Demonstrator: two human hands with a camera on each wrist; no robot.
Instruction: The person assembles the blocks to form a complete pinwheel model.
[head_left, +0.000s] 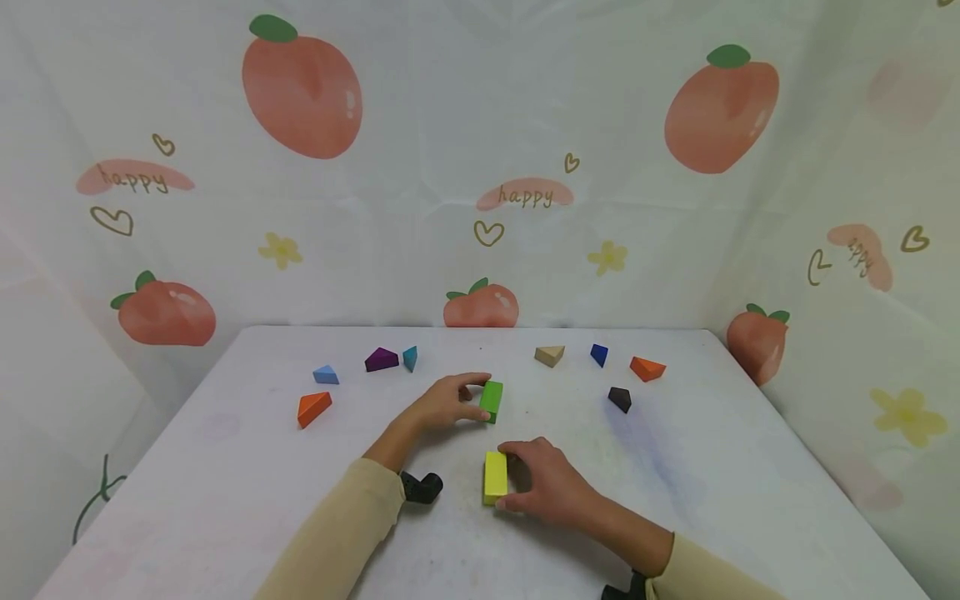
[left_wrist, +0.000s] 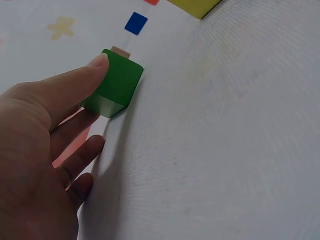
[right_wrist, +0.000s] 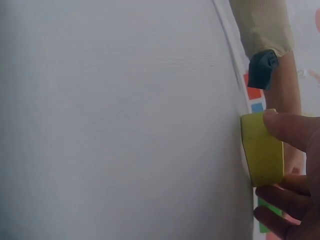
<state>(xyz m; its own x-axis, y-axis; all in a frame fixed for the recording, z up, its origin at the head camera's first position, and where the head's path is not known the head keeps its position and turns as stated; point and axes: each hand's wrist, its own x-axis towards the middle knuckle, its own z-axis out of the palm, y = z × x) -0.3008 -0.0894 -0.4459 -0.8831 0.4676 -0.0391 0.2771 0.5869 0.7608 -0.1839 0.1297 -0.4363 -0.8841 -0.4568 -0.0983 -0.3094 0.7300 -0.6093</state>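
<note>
Near the middle of the table, my left hand [head_left: 442,404] pinches a green rectangular block [head_left: 491,398] between thumb and fingers at its two ends. Closer to me, my right hand [head_left: 553,486] holds a yellow rectangular block [head_left: 495,477] in the same way, thumb at the near end and a fingertip at the far end. The left wrist view shows the thumb pressed on the green block [left_wrist: 119,80], its lower fingers loosely bent beside it. In the right wrist view the thumb lies against the yellow block [right_wrist: 264,150], close over the white tabletop.
On the table's left lie an orange block [head_left: 314,409], a light blue block [head_left: 326,375], a purple block [head_left: 382,360] and a teal block [head_left: 410,358]. Rightward are beige [head_left: 550,356], dark blue [head_left: 599,355], orange [head_left: 647,368] and black [head_left: 619,399] blocks. A printed curtain [head_left: 420,250] hangs behind.
</note>
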